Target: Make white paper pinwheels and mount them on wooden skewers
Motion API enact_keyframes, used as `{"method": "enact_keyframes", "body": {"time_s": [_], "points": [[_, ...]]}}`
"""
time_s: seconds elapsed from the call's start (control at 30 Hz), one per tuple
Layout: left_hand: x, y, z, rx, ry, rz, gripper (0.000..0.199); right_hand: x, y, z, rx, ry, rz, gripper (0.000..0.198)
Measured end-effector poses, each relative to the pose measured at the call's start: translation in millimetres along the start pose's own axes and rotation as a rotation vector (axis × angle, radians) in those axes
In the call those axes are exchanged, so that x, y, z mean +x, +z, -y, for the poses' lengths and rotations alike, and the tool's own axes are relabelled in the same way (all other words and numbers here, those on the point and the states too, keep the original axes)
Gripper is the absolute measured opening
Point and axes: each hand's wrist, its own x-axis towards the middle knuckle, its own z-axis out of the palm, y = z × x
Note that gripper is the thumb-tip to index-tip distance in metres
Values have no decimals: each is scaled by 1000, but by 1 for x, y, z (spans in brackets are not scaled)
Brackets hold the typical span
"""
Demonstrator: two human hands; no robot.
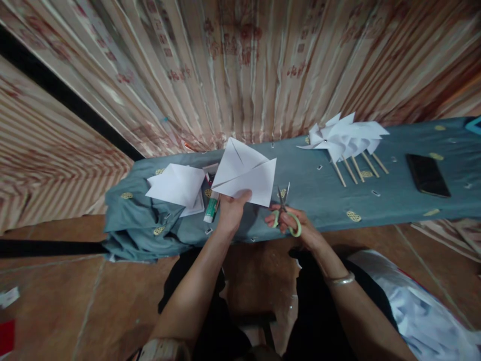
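My left hand (232, 210) pinches the lower edge of a white paper square (244, 173), its thumb on top. Slits run inward from the sheet's corners. In my right hand (300, 225) is a pair of scissors (284, 210) with pale green handles, blades parted and pointing away from me. The scissors are just right of the paper, apart from it. Left of the paper lies a stack of white paper sheets (176, 183). A green and white glue stick (211, 208) rests between that stack and my left hand.
Several white paper pinwheels (349, 135) on wooden sticks lie together at the right. Farther right is a black phone (427, 174). A grey-green cloth (300, 165) covers the narrow table, with a patterned curtain (240, 70) behind. A white plastic bag (421, 311) sits on the floor.
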Motion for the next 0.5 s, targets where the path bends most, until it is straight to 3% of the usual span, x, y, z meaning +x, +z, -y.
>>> {"method": "enact_keyframes", "body": {"time_s": [0.17, 0.5], "points": [[9, -4, -6, -65, 11, -12, 51, -5, 9, 3, -35, 61, 233, 57], [5, -6, -2, 79, -14, 13, 49, -5, 8, 2, -78, 72, 232, 52]]}}
